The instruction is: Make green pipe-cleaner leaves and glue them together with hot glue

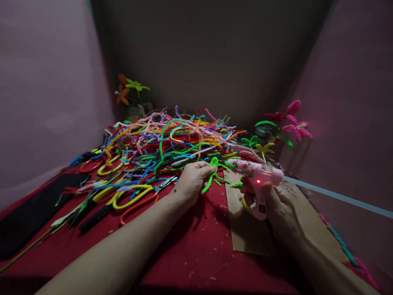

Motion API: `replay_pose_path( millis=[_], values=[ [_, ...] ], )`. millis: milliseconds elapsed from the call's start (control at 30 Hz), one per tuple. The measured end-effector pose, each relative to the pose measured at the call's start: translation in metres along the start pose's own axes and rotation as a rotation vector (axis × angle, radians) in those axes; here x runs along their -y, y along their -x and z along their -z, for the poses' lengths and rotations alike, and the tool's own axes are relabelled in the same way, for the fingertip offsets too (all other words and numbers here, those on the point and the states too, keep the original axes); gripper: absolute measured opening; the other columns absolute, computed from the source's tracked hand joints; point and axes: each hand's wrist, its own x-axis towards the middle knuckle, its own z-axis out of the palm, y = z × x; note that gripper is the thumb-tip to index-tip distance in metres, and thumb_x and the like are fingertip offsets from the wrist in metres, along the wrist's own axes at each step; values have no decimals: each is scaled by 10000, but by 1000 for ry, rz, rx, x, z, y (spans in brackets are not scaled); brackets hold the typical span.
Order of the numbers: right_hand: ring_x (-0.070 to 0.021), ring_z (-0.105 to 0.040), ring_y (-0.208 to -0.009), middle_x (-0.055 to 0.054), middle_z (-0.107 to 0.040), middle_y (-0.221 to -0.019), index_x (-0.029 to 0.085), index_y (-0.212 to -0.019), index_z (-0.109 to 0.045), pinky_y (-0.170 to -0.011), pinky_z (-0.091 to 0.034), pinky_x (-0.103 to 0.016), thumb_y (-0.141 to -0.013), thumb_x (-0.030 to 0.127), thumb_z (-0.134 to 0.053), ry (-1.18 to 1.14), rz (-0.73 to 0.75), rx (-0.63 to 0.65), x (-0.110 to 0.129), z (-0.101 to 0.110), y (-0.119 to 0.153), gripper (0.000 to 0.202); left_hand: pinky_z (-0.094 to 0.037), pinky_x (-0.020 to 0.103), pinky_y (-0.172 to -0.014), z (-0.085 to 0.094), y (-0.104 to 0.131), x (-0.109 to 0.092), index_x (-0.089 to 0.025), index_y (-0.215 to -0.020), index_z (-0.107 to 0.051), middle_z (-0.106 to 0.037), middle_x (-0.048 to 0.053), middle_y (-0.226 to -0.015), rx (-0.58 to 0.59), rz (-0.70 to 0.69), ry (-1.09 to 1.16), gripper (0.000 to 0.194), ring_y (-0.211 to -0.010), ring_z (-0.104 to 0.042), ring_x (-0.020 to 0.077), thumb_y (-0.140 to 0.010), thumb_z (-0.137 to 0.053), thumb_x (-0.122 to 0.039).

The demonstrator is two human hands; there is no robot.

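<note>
Between thumb and fingers, my left hand [194, 180] pinches a bright green pipe-cleaner flower [214, 164] with several looped and thin ends. My right hand [278, 200] is wrapped round the handle of a pink hot glue gun [258, 174], whose red light glows. The gun's nozzle points left, close to the green flower; whether it touches is hard to tell. A long translucent glue stick [337, 196] sticks out of the gun's back end. Beneath the gun lies a brown cardboard sheet [245, 233].
A big heap of coloured pipe cleaners [181, 135] fills the back of the red table [190, 266]. Yellow-and-red-handled scissors [135, 196] and pliers [166, 184] lie left, beside a black mat [37, 209]. Pipe-cleaner flowers [297, 128] stand at back right, others [123, 95] at back left.
</note>
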Motion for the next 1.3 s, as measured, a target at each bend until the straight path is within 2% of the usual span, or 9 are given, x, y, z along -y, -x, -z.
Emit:
replay_pose_path(
  millis=[233, 367, 667, 800, 1100, 1300],
  values=[
    [-112, -469, -380, -33, -565, -489, 155, -736, -675, -371, -403, -223, -750, 580, -477, 34, 32, -51, 3, -1, 2, 469, -140, 194, -355, -1, 1, -2, -158, -536, -463, -303, -95, -380, 6, 14, -1, 206, -312, -220, 16, -634, -635, -215],
    [-124, -491, -396, -34, -570, -497, 152, -804, -673, -365, -397, -221, -765, 574, -459, 28, 16, -40, -1, 0, 1, 474, -115, 197, -349, -1, 1, -3, -161, -550, -475, -314, -94, -378, 8, 22, 0, 190, -308, -221, 19, -620, -644, -214],
    [-125, -509, -446, -46, -602, -569, 167, -810, -669, -382, -395, -218, -784, 556, -447, 12, -1, -14, -6, 3, 0, 448, -92, 205, -357, -2, 2, -3, -161, -544, -471, -316, -88, -377, 7, 21, -41, 181, -310, -220, 23, -642, -619, -196],
    [-144, -513, -454, -46, -587, -542, 180, -765, -673, -381, -397, -234, -767, 570, -455, 37, 0, -18, -2, 2, 1, 447, -108, 206, -359, 0, 1, -2, -161, -539, -465, -319, -87, -383, 9, 5, -37, 202, -314, -222, 21, -641, -630, -217],
    [-119, -495, -426, -50, -591, -544, 140, -763, -673, -373, -389, -213, -782, 549, -452, 73, 53, 19, 6, -1, 1, 465, -118, 202, -359, 2, -1, -3, -156, -541, -464, -319, -87, -383, 5, -35, -51, 209, -321, -239, 21, -650, -626, -232],
    [-125, -541, -473, -58, -621, -608, 150, -749, -670, -399, -423, -208, -790, 536, -448, 52, 53, -2, 5, 1, 2, 447, -115, 200, -364, 2, -2, -1, -157, -551, -462, -334, -85, -398, 20, -29, -57, 194, -330, -246, 22, -662, -608, -218]
  ],
)
